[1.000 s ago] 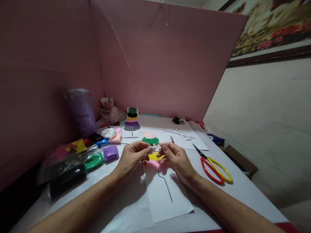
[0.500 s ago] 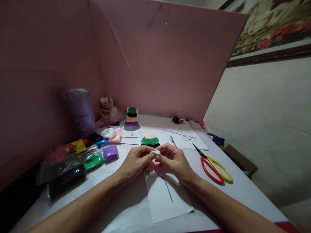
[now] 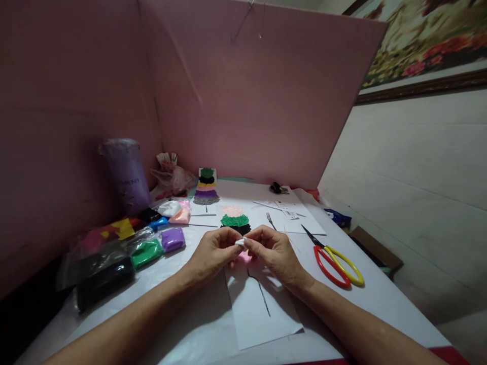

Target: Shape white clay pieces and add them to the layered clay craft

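Clay (image 3: 240,243): white, small, sitting between the fingertips of both hands, above the paper; partly hidden by the fingers.
Left hand (image 3: 213,253): coming in from 8 o'clock of the clay; thumb and forefinger are clamping on it, other fingers are curling beneath, mostly out of sight.
Right hand (image 3: 277,254): coming in from 4 o'clock; thumb and forefinger are pinching the same lump, the rest are folding under.
Paper (image 3: 262,324): lying below the hands, reaching toward 6 o'clock; a dark line (image 3: 261,296) is running down it.
Bands: pale pink (image 3: 232,210), green (image 3: 235,220) and black (image 3: 231,228) are showing just beyond the fingers at 12 o'clock; brighter pink (image 3: 244,257) is peeking out below.
Scissors (image 3: 337,261): resting at 3 o'clock, blades pointing between 10 and 11.
Fork (image 3: 270,220): lying near the right hand, at 2 o'clock.
Keys (image 3: 279,189): sitting farther off, at 1 o'clock.
Card (image 3: 206,193): bearing stacked colours, standing out at 11 o'clock.
Packs: purple (image 3: 173,240) and green (image 3: 147,254) are lying side by side at 9 o'clock.
Tumbler (image 3: 129,177): standing at 10 o'clock, well apart from the hands.
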A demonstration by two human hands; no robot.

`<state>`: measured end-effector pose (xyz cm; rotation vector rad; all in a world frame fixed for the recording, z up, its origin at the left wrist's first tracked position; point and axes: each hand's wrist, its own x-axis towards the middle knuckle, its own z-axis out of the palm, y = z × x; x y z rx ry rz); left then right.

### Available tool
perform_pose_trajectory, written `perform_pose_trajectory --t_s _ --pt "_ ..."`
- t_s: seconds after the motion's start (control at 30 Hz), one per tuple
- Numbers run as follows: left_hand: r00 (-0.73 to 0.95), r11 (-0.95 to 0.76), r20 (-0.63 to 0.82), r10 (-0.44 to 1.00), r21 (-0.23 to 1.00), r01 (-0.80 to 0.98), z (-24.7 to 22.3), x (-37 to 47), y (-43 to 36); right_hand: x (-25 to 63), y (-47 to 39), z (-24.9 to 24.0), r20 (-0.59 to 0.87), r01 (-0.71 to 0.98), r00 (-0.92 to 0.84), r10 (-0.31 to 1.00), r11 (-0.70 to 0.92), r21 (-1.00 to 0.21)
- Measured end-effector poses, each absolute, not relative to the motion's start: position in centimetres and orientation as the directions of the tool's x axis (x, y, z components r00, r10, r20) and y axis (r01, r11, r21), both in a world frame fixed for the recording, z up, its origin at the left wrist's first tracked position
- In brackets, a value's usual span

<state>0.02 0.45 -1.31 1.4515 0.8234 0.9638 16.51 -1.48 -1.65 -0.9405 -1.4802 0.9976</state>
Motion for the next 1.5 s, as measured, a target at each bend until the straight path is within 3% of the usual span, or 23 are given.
perform_pose_trajectory --t_s 0.47,0.77,0.93,1.17,1.5 --pt "0.379 -0.035 0.045 0.924 0.999 -0.034 -0.2 0.1 0.3 16.4 -1.7 -1.9 0.335 -0.042 -0.200 0.921 0.334 -0.942" --pt "0.404 -0.039 0.058 0.913 0.998 -0.055 -0.7 -0.2 0.3 16.7 -1.8 -2.0 0.415 0.259 -0.170 0.894 0.447 -0.856" --pt "0.430 -0.041 0.076 0.900 0.995 -0.089 -0.7 -0.3 0.3 16.7 -1.9 -1.9 0.426 0.265 -0.155 0.892 0.453 -0.851" --pt "0.394 0.009 -0.004 0.919 1.000 -0.011 -0.9 -0.1 0.4 16.6 -1.9 -2.2 0.577 0.304 -0.172 0.798 0.600 -0.740" --pt "0.413 0.047 0.019 0.910 0.988 -0.150 -1.2 -0.2 0.4 16.6 -2.0 -2.1 0.485 0.301 -0.145 0.862 0.506 -0.808"
